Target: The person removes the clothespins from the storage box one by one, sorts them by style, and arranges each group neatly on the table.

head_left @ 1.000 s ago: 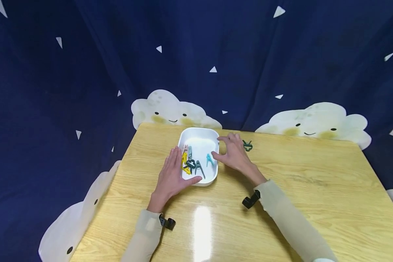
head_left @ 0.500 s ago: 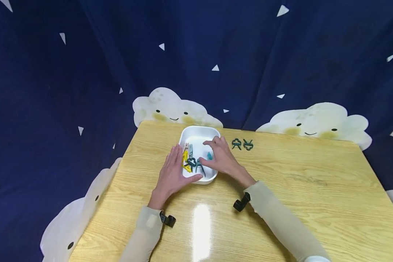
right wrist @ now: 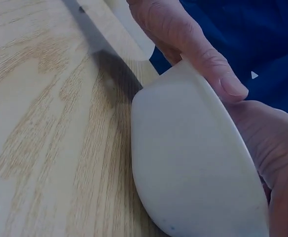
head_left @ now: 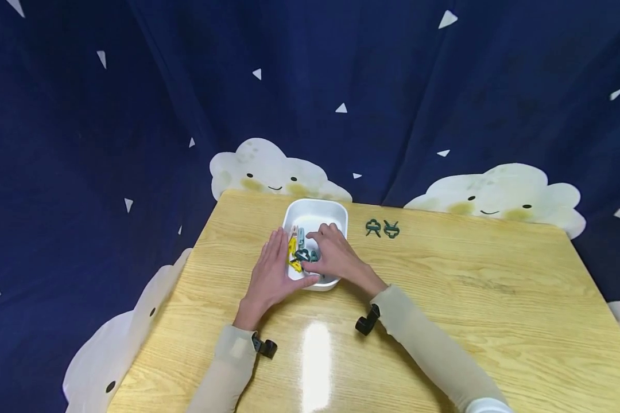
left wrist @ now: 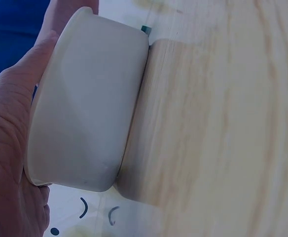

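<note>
A white rectangular tub (head_left: pixel 315 202) stands on the table with several small clips in it. My left hand (head_left: pixel 272 274) lies along its left rim, fingers straight and thumb across the near rim. My right hand (head_left: pixel 337 252) reaches over the tub from the right, thumb and forefinger apart, close to a grey-green clothespin (head_left: pixel 314 256). Beside that is a dark green cloud-shaped clip (head_left: pixel 302 254). Yellow clips (head_left: pixel 292 246), a pale blue-grey clothespin (head_left: pixel 301 237) and a pink one (head_left: pixel 293 230) lie along the left side. The right hand covers the tub's right part.
Two dark green cloud-shaped clips, one upright (head_left: pixel 373 228) and one turned over (head_left: pixel 391 229), lie side by side right of the tub. The wooden table (head_left: pixel 475 287) ends at a dark blue curtain (head_left: pixel 382 86) with white clouds.
My right hand has moved left from the tub's right rim to over its middle, revealing a second green clip on the table and covering the turquoise clothespin. The left hand keeps its place.
</note>
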The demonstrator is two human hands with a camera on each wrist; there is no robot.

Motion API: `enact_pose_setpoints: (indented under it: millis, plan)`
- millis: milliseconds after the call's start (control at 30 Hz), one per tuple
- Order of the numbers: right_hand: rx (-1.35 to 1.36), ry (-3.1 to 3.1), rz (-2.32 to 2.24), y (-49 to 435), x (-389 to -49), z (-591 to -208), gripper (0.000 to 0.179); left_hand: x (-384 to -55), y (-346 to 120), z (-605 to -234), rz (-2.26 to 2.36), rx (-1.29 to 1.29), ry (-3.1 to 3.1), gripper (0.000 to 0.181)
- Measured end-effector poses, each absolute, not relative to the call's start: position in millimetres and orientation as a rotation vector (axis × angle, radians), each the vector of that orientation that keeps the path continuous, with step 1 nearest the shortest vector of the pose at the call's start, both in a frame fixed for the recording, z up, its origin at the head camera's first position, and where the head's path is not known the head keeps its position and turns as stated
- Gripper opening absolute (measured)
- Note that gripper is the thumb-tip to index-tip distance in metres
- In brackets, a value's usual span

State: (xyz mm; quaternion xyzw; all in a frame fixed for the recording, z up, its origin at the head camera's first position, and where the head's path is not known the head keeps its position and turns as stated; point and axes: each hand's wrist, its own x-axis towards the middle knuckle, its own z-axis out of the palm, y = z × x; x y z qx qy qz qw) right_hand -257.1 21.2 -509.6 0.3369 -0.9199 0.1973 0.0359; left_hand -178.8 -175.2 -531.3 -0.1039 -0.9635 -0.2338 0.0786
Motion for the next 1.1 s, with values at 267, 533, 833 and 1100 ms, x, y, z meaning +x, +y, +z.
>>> enact_pose_setpoints:
  millis: [267,533,833,1100]
  plan:
    - [1.066,-2.902,0.358,13,-256,-515,0.077,-178,-178,-532,-0.696,-0.294,-2.899,0.134]
    - [1.153,-2.895,0.169,9,-256,-516,0.068,-177,-179,-532,-0.695,-0.296,-2.877,0.135]
    - [1.172,-2.915,0.048,10,-255,-517,0.065,-177,-177,-532,-0.702,-0.281,-2.922,0.135]
    - [1.165,-2.902,0.055,12,-255,-517,0.063,-179,-174,-532,-0.702,-0.28,-2.917,0.135]
